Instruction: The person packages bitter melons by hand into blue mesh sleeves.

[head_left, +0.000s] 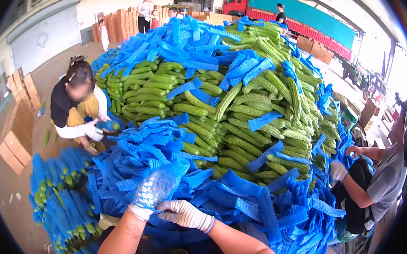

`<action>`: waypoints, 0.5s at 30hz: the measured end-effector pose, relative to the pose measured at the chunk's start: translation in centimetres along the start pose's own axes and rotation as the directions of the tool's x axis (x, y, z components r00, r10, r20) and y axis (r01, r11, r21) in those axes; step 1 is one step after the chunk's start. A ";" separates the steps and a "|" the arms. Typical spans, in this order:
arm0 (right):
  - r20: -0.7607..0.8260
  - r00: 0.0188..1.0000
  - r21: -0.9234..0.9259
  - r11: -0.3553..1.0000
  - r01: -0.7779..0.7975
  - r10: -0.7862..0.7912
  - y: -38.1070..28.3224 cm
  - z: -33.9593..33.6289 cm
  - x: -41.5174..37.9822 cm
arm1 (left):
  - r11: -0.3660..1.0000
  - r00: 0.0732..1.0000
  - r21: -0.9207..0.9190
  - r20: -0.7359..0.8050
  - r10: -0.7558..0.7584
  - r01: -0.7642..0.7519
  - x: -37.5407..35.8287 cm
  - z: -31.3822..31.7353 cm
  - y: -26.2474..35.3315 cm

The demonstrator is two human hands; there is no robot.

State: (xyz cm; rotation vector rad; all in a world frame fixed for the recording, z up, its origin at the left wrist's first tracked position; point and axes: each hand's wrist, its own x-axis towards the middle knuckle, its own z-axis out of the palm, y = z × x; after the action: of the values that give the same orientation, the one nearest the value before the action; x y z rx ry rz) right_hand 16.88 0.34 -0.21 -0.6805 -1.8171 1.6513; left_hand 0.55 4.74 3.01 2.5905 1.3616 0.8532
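My left hand (155, 189), in a white glove, is inside a blue mesh sleeve (175, 169) stretched over its fingers and palm. Beside it, my right hand (186, 214), in a striped white glove, pinches the sleeve's edge near my left wrist. Loose blue sleeves (137, 146) lie heaped just beyond both hands. Behind them rises a large pile of green bitter gourds (245, 129), with more blue sleeves scattered over it. Whether my left fingers hold anything under the mesh is hidden.
Sleeved gourds (63, 207) lie in rows at the lower left. A co-worker (77, 100) crouches at the left, another (372, 184) sits at the right. Cardboard boxes (16, 139) stand at the far left. People, stacked cartons and a red truck (235, 3) are behind the pile.
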 end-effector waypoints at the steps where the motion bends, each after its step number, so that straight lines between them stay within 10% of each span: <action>1: 0.007 0.995 0.010 0.995 0.102 -0.102 -0.5 0.4 -0.1 | 0.987 0.990 0.070 0.018 0.142 -0.143 1.6 -2.8 2.2; 8: 0.062 0.897 -0.120 0.889 0.443 -0.438 -3.4 1.8 -0.3 | 0.946 0.948 -0.141 -0.173 0.266 -0.291 1.9 -3.5 4.4; 10: 0.193 0.949 0.024 0.968 0.251 -0.251 -3.6 2.4 -0.5 | 0.972 0.970 0.034 0.087 0.229 -0.233 2.2 -3.7 1.7; 12: 0.166 0.943 -0.047 0.953 0.299 -0.288 -2.4 3.3 -0.1 | 0.555 0.908 0.730 0.398 0.129 -0.398 1.7 -2.0 2.1; 14: 0.114 0.941 -0.054 0.944 0.325 -0.318 -2.5 3.4 0.0 | 0.472 0.928 0.804 0.361 0.097 -0.362 1.5 -2.3 1.5; 15: 0.135 0.954 -0.064 0.958 0.279 -0.269 -2.6 3.3 -0.3 | 0.991 0.980 0.122 0.197 0.021 -0.046 1.0 -1.7 0.9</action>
State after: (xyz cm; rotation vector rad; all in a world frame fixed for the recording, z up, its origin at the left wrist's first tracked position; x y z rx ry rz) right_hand 14.73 -2.41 2.13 -0.3432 -1.9771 1.4687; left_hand 0.82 4.65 5.13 2.7131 1.3601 0.5137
